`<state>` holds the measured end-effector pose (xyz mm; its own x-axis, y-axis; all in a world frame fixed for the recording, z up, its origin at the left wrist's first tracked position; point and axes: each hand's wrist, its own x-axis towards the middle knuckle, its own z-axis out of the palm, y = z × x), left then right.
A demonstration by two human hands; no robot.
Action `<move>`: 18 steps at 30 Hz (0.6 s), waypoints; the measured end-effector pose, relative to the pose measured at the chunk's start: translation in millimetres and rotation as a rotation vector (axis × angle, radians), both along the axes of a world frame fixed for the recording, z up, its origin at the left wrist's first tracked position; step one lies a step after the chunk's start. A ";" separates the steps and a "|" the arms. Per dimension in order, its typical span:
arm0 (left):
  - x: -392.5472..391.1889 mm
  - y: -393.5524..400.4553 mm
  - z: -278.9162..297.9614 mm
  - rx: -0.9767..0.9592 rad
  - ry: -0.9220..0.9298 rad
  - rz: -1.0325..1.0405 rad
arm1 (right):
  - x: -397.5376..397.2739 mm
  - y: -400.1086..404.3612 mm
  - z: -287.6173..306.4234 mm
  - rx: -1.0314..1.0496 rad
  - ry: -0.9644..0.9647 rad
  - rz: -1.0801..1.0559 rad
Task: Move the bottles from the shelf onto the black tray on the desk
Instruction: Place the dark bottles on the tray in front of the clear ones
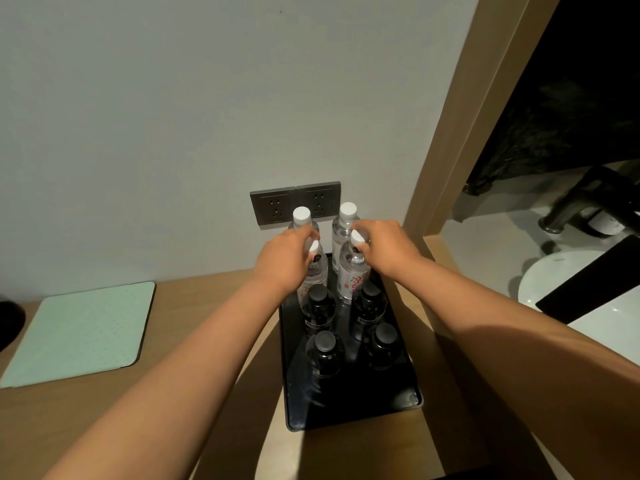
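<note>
Gripping white-capped bottles by their necks, left hand [289, 259] and right hand [386, 249] over the black tray [349, 407].

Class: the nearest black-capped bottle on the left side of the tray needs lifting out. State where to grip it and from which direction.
Grip the bottle at its neck, just under the black cap, coming straight down from above. It stands upright with another bottle close behind and one to its right, so a side approach is likely cramped; the top is clear.

Both bare forearms stretch forward, side by side. The left hand [285, 258] and right hand [384, 247] curl their fingers downward, pinching.
</note>
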<state>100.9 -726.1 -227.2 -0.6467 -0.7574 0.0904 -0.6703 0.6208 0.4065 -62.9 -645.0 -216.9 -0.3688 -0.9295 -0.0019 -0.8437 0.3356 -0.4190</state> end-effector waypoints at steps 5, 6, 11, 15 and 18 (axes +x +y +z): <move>0.4 -0.3 -1.6 -0.012 0.014 0.003 | -0.2 0.0 -0.4 -0.007 -0.012 0.006; 0.2 -0.5 -1.4 -0.010 0.016 0.007 | -0.5 0.2 0.1 -0.007 -0.016 0.007; 2.1 -6.0 11.9 0.018 0.047 0.040 | -8.2 0.9 6.1 0.035 -0.086 0.014; 4.5 -26.5 35.1 0.016 0.239 0.155 | -22.6 -6.1 34.8 -0.041 -0.159 -0.071; -0.1 -46.5 40.2 0.058 0.204 0.115 | -30.3 -23.2 46.0 -0.029 -0.122 -0.073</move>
